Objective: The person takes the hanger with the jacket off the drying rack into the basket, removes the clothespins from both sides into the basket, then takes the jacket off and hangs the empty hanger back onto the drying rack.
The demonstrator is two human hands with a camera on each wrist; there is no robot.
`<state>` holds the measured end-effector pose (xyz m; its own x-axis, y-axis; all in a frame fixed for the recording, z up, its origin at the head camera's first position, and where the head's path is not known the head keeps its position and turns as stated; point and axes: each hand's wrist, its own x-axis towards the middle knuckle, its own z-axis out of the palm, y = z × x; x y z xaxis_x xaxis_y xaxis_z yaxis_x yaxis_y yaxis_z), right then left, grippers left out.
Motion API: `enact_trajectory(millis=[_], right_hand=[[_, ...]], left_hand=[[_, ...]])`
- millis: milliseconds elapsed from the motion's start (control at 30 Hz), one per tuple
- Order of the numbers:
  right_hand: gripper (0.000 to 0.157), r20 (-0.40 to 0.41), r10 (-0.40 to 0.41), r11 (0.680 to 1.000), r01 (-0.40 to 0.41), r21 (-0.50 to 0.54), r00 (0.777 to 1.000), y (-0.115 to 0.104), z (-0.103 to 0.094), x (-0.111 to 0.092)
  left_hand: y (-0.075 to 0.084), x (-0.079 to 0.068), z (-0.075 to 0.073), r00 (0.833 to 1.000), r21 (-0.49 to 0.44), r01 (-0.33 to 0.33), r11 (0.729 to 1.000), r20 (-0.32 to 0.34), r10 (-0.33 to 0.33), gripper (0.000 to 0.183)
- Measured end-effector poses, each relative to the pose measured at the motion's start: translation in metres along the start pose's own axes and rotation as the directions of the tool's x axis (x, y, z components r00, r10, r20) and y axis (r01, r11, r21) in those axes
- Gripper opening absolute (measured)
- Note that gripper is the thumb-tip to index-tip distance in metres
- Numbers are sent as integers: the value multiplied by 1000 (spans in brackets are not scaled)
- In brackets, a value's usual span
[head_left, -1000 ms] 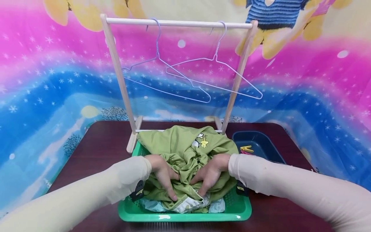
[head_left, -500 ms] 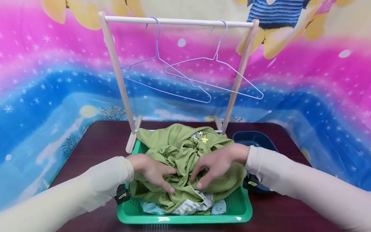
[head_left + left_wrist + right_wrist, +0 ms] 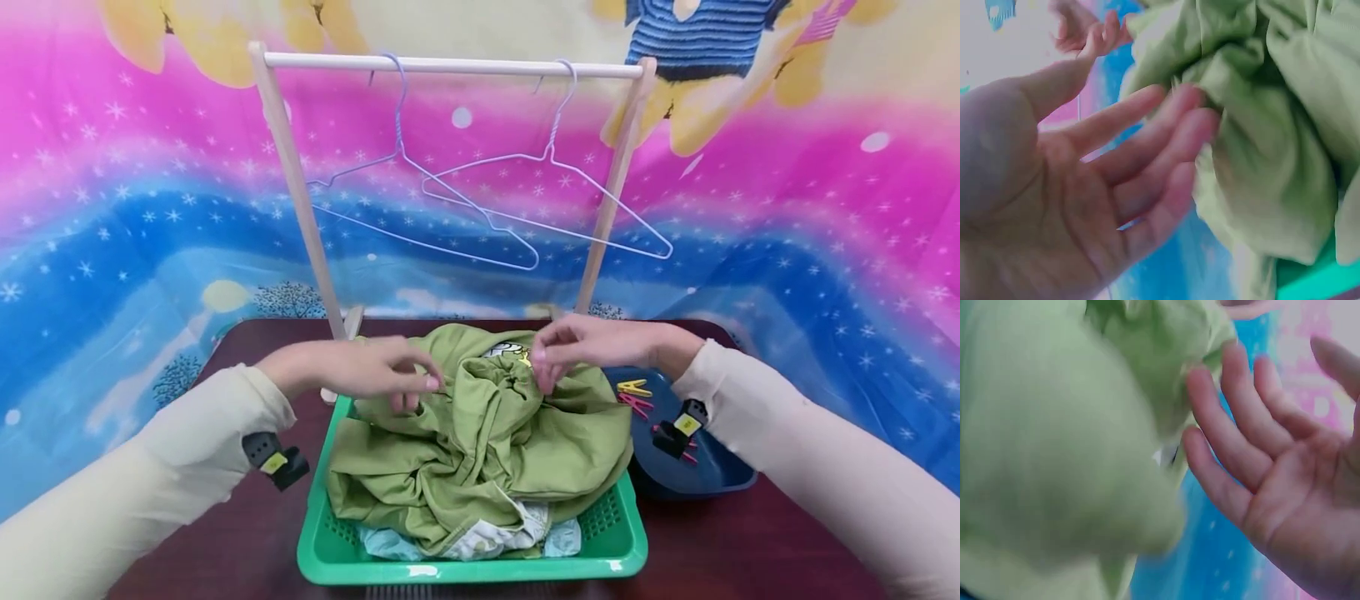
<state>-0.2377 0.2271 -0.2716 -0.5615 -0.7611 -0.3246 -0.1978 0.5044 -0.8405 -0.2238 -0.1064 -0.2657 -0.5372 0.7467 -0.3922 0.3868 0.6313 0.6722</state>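
Note:
A bunched olive-green garment (image 3: 495, 442) with a cartoon print near its far side fills the green basket (image 3: 472, 573). White patterned and pale blue cloth (image 3: 390, 543) shows beneath its near edge. My left hand (image 3: 360, 367) is at the pile's left side, fingers loosely bent and thumb apart. In the left wrist view that palm faces the garment, with nothing gripped and the fingertips right by the folds. Over the pile's right side, my right hand (image 3: 592, 342) has spread, slightly bent fingers; the right wrist view shows its fingertips (image 3: 1200, 378) beside the green cloth.
Behind the basket stands a wooden rack (image 3: 450, 63) with two lilac wire hangers (image 3: 420, 242) on its bar. To the right, a dark blue tub (image 3: 720, 475) holds yellow (image 3: 633, 387) and red clothespins. All rest on a dark red table (image 3: 247, 533).
Both hands have drawn up out of the middle of the garment and parted toward its far left and right sides. The garment's centre now bulges upward in folds.

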Motion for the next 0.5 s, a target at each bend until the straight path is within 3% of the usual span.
enact_trajectory(millis=[67,133,267,367,500], right_hand=[[33,-112,43,999,-43,4,993,10,-9,1],[35,-207,79,997,-82,-7,975,22,-19,2],[42,-309,145,986,-164,-36,940,49,-35,4],[53,-301,212,971,-236,-46,930,68,-42,7],[74,-217,313,941,-333,-62,925,84,-42,15]], left_hand=[[-12,5,-7,994,2,-27,1000,-107,28,38],[-25,12,-13,976,25,-54,998,-208,58,38],[-51,25,-20,938,96,-25,995,-343,57,43],[-67,32,-23,934,107,68,992,-358,-25,55],[-81,39,-23,957,65,171,983,-249,-150,84]])
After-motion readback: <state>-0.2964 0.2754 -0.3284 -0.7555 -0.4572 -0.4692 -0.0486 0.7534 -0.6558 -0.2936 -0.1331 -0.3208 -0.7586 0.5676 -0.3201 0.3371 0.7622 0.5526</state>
